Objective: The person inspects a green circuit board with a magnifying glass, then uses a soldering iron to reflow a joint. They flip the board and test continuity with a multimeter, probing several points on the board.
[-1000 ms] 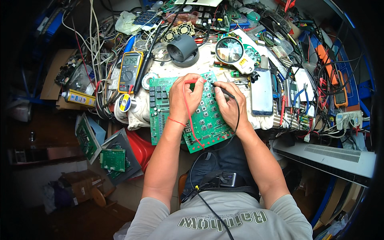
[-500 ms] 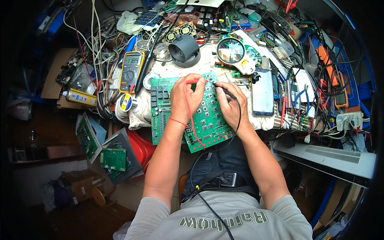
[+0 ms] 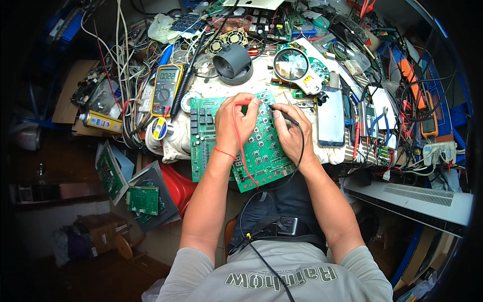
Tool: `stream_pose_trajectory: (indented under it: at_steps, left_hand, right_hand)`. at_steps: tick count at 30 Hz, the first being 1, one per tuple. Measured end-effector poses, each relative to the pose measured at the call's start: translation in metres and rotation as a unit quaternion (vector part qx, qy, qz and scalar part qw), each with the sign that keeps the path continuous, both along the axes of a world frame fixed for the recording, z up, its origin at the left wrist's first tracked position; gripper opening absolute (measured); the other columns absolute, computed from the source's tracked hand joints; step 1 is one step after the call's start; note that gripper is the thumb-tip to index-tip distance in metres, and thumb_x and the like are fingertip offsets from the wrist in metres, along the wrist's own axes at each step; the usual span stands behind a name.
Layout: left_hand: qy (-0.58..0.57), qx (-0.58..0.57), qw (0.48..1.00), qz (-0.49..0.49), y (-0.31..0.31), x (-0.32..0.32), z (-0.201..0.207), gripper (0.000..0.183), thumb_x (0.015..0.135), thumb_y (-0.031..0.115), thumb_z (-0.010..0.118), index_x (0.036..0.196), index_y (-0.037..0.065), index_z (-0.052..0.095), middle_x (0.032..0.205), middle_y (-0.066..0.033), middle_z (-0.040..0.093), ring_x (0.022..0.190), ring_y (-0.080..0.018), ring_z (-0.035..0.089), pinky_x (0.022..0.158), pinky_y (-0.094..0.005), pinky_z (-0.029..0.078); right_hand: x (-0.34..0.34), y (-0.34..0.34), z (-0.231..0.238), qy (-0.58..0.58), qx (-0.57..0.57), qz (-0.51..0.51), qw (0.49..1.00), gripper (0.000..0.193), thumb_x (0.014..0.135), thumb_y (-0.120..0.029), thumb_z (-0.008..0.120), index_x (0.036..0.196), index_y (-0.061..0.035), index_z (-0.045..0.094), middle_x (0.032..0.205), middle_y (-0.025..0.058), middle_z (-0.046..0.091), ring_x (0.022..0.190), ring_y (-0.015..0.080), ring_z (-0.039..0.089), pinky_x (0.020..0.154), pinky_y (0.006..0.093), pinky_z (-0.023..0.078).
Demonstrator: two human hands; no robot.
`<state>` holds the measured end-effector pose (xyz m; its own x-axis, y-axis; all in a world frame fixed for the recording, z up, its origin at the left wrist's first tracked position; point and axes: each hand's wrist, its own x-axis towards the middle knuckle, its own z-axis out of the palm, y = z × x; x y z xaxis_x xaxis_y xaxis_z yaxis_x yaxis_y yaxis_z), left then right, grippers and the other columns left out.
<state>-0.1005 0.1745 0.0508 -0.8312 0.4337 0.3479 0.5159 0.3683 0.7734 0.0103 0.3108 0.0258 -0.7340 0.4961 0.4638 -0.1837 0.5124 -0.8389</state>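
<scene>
My left hand (image 3: pixel 234 122) is closed around a red test probe (image 3: pixel 244 102), its red lead hanging down across the boards. In my right hand (image 3: pixel 292 132) is a black test probe (image 3: pixel 289 118), and its black lead loops down toward my lap. Both probe tips point at the upper part of a green circuit board (image 3: pixel 271 166) with rows of round push buttons; whether they touch it is too small to tell. Partly under it, on the left, lies another green board (image 3: pixel 199 151) with black relays. A yellow multimeter (image 3: pixel 166 86) with a lit display stands beyond the boards to the left.
Beyond the boards sit a grey plastic ring part (image 3: pixel 232 63) and a magnifying glass (image 3: pixel 292 64). A phone (image 3: pixel 330 118) and blue-handled pliers (image 3: pixel 380 122) lie to the right. Solder spools (image 3: pixel 159 129), a yellow spray can (image 3: pixel 102 122) and tangled cables crowd the left. More boards (image 3: pixel 142 200) lean below the bench.
The reading on the multimeter's display has changed. My hands and both probes hold nearly the same position, and the boards stay where they were.
</scene>
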Motion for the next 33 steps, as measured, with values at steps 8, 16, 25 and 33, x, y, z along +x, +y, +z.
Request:
stream_pose_trajectory:
  at_steps: [8, 16, 25, 33]
  left_hand:
    - [0.000, 0.013, 1.000, 0.000, 0.0005, -0.0005, -0.0021, 0.014, 0.098, 0.022, 0.074, 0.096, 0.008, 0.075, 0.089, -0.0116, 0.076, 0.089, -0.0339, 0.072, 0.082, -0.0436, 0.056]
    - [0.008, -0.003, 1.000, -0.002, -0.0009, -0.0004, -0.0011, 0.018, 0.100, 0.020, 0.073, 0.100, 0.002, 0.076, 0.094, -0.0134, 0.079, 0.089, -0.0275, 0.075, 0.082, -0.0384, 0.057]
    - [0.007, -0.009, 1.000, -0.007, -0.0013, -0.0007, -0.0006, 0.020, 0.102, 0.019, 0.072, 0.102, -0.001, 0.076, 0.095, -0.0137, 0.080, 0.088, -0.0229, 0.076, 0.082, -0.0352, 0.058]
    - [0.002, 0.000, 1.000, -0.010, -0.0024, 0.0000, 0.0027, 0.018, 0.101, 0.020, 0.073, 0.102, 0.002, 0.076, 0.095, -0.0130, 0.079, 0.088, -0.0261, 0.074, 0.082, -0.0371, 0.057]
  right_hand:
    - [0.0004, -0.0001, -0.0003, 0.016, 0.007, -0.005, 1.000, 0.016, 0.099, -0.004, 0.073, 0.115, -0.0022, 0.075, 0.103, 0.0164, 0.074, 0.091, 0.0336, 0.075, 0.081, 0.0389, 0.058]
    - [0.0015, -0.0003, -0.0004, 0.013, 0.008, -0.009, 1.000, 0.016, 0.099, -0.004, 0.073, 0.115, -0.0023, 0.075, 0.104, 0.0163, 0.075, 0.092, 0.0327, 0.076, 0.082, 0.0379, 0.058]
    - [0.0011, -0.0001, 0.0012, 0.011, 0.007, -0.005, 1.000, 0.016, 0.099, -0.005, 0.072, 0.115, -0.0022, 0.075, 0.103, 0.0162, 0.074, 0.091, 0.0330, 0.075, 0.082, 0.0382, 0.058]
    - [0.0015, 0.0001, 0.0024, 0.012, 0.010, -0.007, 1.000, 0.016, 0.100, -0.006, 0.072, 0.116, -0.0024, 0.075, 0.103, 0.0164, 0.074, 0.091, 0.0330, 0.075, 0.081, 0.0386, 0.058]
